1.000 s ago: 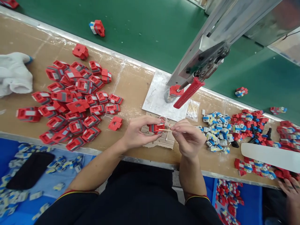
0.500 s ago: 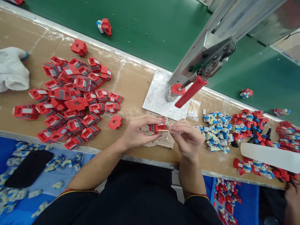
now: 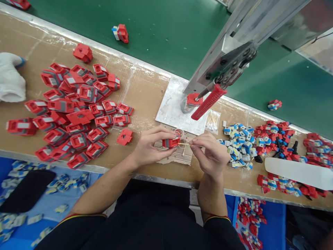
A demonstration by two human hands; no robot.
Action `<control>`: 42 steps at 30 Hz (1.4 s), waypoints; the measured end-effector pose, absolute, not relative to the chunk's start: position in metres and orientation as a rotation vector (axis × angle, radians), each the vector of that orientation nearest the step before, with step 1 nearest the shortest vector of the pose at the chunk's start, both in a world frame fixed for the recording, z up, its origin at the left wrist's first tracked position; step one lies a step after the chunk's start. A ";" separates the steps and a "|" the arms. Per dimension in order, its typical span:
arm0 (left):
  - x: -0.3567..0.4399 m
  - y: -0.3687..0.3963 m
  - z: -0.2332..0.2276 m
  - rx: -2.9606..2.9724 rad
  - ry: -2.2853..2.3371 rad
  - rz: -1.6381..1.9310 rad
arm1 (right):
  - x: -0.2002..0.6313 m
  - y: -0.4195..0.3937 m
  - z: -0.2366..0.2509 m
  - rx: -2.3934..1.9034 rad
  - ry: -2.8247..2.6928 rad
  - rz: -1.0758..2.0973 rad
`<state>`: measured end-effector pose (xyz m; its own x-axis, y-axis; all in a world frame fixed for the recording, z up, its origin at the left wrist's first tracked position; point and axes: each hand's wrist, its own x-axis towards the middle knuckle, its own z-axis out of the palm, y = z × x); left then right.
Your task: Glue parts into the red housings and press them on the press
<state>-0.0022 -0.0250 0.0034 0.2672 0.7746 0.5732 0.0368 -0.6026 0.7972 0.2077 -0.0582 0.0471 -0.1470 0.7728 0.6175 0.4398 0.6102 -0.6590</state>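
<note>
Legible text: none in this view.
Red plastic housings with grey label panels [image 3: 78, 104], left of the grey metal press plate [image 3: 173, 107]: panels too small to show any characters.
Red ribbed press handle [image 3: 208, 102], above the plate: no marking legible.
Blue-and-white small plastic parts [image 3: 238, 142], right of the plate: no print legible.

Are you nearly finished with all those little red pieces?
Not nearly. The left hand holds one red part while the right hand pokes a thin stick at it. A big pile of red parts waits on the left; red-and-blue ones lie on the right, maybe done.
</note>
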 end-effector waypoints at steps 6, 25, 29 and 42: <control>-0.002 -0.026 0.001 1.947 0.774 1.410 | 0.204 -0.059 0.050 -0.996 -1.911 0.288; -0.010 -0.024 0.003 1.751 0.761 1.374 | 0.250 -0.087 0.029 -1.258 -2.194 0.399; -0.008 -0.022 0.001 1.584 0.757 1.444 | 0.311 -0.119 0.040 -1.626 -1.669 0.074; -0.007 -0.051 0.023 1.321 0.841 1.224 | 0.320 -0.095 0.027 -1.623 -1.745 0.402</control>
